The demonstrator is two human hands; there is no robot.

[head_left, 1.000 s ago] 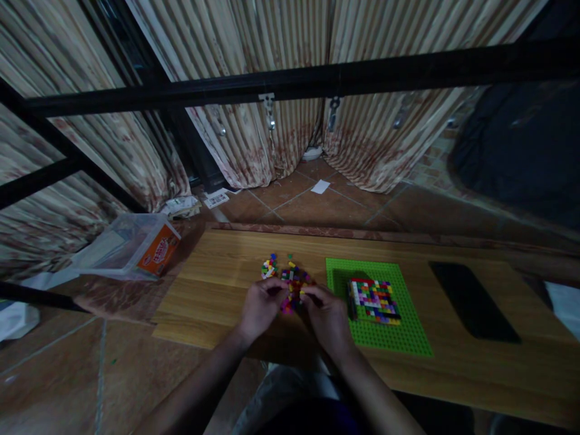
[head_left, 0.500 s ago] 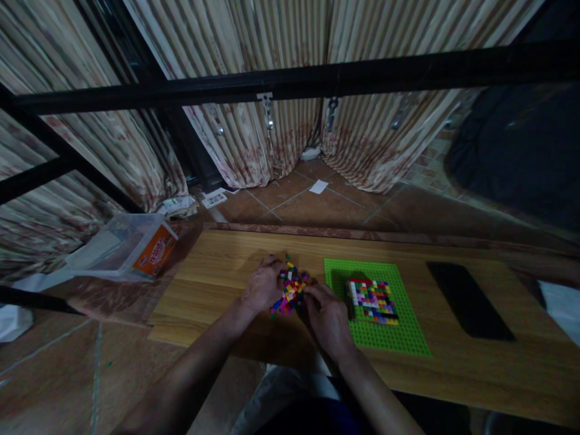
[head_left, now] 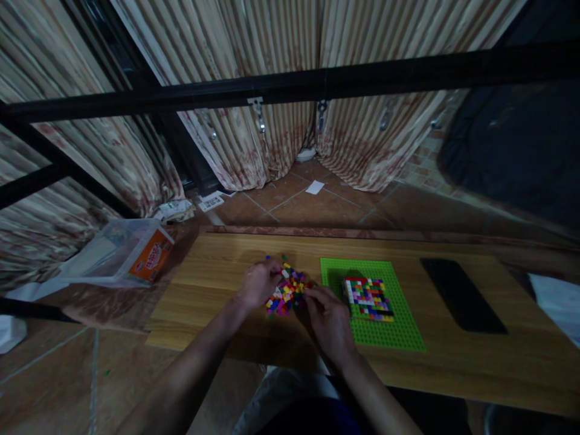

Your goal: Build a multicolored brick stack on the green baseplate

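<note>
A heap of small many-coloured bricks [head_left: 288, 289] lies on the wooden board [head_left: 453, 356]. My left hand [head_left: 256, 283] rests on the heap's left side with curled fingers. My right hand [head_left: 327, 317] sits at the heap's right edge, fingertips pinched among the bricks. What either hand grips is too small to make out. To the right lies a green baseplate [head_left: 393, 329] with a multicoloured block of bricks [head_left: 367, 298] built on it.
A black phone-like slab [head_left: 460, 295] lies on the board right of the baseplate. A clear plastic box with an orange label [head_left: 131, 252] stands on the floor at left. A black metal bar [head_left: 290, 84] crosses overhead, with striped curtains [head_left: 254, 139] behind.
My left hand moved up and over the left part of the heap, covering the small separate cluster of bricks. My right hand stayed at the heap's right edge.
</note>
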